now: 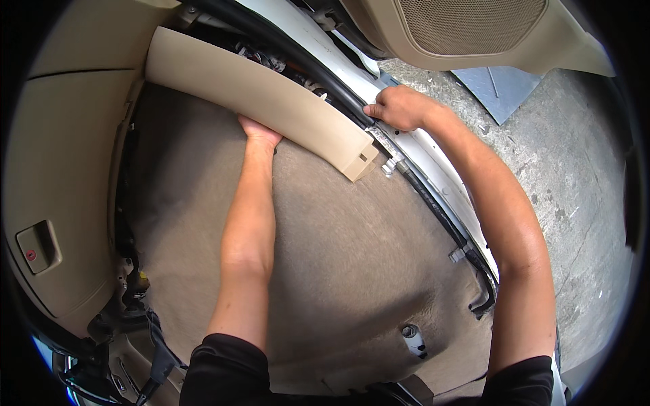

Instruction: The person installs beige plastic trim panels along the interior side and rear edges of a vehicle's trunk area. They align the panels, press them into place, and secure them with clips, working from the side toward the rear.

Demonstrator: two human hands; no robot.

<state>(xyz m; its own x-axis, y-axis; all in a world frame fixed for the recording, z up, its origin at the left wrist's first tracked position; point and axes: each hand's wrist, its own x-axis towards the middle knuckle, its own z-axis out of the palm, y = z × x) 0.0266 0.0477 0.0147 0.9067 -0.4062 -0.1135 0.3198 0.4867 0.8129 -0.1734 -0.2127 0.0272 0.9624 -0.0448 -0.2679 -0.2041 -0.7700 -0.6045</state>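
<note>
In the head view, here's the left hand (259,130), palm in against the lower edge of a long beige trim panel (261,95), its fingers out of sight behind the piece, so I can't tell how firmly they close on it. And the panel itself: slanting across the upper part of the scene, over the brown carpet (338,250), its notched end (360,162) pointing toward the door sill (443,162), with exposed wiring (271,59) showing along its upper side.

Over to the right hand (403,108), and it's curled tight at the sill, thumb pressed to the black rubber seal (325,81), pinching it near its lower end, just beside the panel's notched end. Below that, a dark cable (433,206) runs down along the sill.

Off to the left, the beige dashboard (64,183) with its latch (38,246); at upper right, the door (474,27) with its speaker grille, and beneath it a grey metal plate (497,88) on the concrete floor (575,176).
</note>
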